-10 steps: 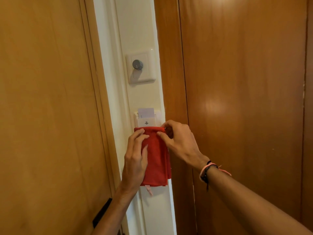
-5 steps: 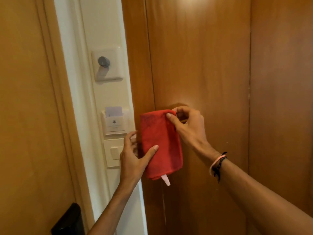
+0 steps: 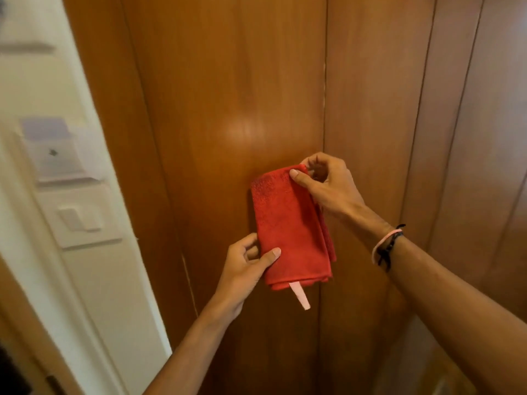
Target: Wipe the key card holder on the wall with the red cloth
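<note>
Two hands hold the red cloth (image 3: 291, 226) up in front of a brown wood panel (image 3: 233, 95), well right of the white wall strip (image 3: 114, 280). Cloth is folded to a tall rectangle, several layers showing at its right edge, w/ a pale pink tag (image 3: 299, 295) hanging below the bottom edge.

Right hand (image 3: 328, 186) pinches the cloth's top right corner, thumb on the front face, other fingers curled behind. Left hand (image 3: 245, 269) grips the lower left edge, thumb laid across the front, fingers tucked behind. Both clamped on the cloth, which hangs between them roughly upright, top leaning slightly left. Can't tell if it touches the panel.

Right wrist has a pink band & a black cord bracelet (image 3: 386, 245).

Key card holder (image 3: 55, 155) sits on the white wall strip at far left, blurred, w/ a pale card (image 3: 45, 128) standing in its top slot and a small dark mark on its front. Cloth is well apart from it, nothing touching it. Just below the holder is a white switch plate (image 3: 82, 216), also blurred.

More wood panels run vertically at right, seams visible btw them.
</note>
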### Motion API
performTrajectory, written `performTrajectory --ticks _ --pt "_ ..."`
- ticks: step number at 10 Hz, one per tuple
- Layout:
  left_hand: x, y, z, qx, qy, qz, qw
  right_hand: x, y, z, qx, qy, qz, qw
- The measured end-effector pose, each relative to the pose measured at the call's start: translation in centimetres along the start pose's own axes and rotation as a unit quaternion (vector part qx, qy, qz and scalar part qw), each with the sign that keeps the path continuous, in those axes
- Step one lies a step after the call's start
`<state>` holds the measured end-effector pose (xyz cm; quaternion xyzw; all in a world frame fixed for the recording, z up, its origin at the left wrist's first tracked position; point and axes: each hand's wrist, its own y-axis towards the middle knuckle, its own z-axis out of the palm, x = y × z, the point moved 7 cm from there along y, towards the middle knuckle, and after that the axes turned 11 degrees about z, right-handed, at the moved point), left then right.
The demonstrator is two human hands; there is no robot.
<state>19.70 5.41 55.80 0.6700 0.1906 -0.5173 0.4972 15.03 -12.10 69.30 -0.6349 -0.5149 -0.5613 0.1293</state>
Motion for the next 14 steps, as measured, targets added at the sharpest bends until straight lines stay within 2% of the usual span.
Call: performTrajectory --ticks 2,4,5,7,8,9,10,12,13,14 --pt "7.0 -4.3 4.9 0.043 0.012 -0.112 0.993 -10.0 -1.6 -1.2 0.095 -0.044 0.134 0.985" --pt "17.1 -11.4 7.8 0.059 0.014 -0.261 0.963 -25.4 -6.3 0.7 0.143 -0.07 0.3 0.941" --pt "23.4 -16.3 9.1 0.064 0.027 -0.341 0.937 -34.3 -10.3 2.5 0.151 -0.076 0.385 0.907" --pt "35.7 -27.1 11.4 0.08 0.074 -0.473 0.875 -50.4 -22.2 5.6 0.161 -0.049 0.554 0.815" --pt "41.5 -32.5 12.7 0.074 0.081 -0.523 0.845 -57.1 -29.1 6.8 0.137 0.045 0.654 0.743" --pt "46.5 -37.0 13.8 0.092 0.09 -0.562 0.817 -62.7 -34.6 7.7 0.094 0.068 0.699 0.705" --pt "50.2 -39.8 13.9 0.108 0.121 -0.579 0.799 -66.7 -38.6 8.9 0.081 0.063 0.723 0.683" --pt "52.5 -41.2 13.3 0.157 0.178 -0.546 0.803 -69.8 -41.7 9.7 0.059 0.069 0.727 0.681" --pt "51.4 -39.8 13.2 0.205 0.188 -0.505 0.817 -68.9 -40.3 9.1 0.056 0.027 0.688 0.723" --pt "49.1 -36.4 12.5 0.212 0.229 -0.423 0.851 -66.5 -37.4 7.0 0.02 -0.082 0.597 0.798"
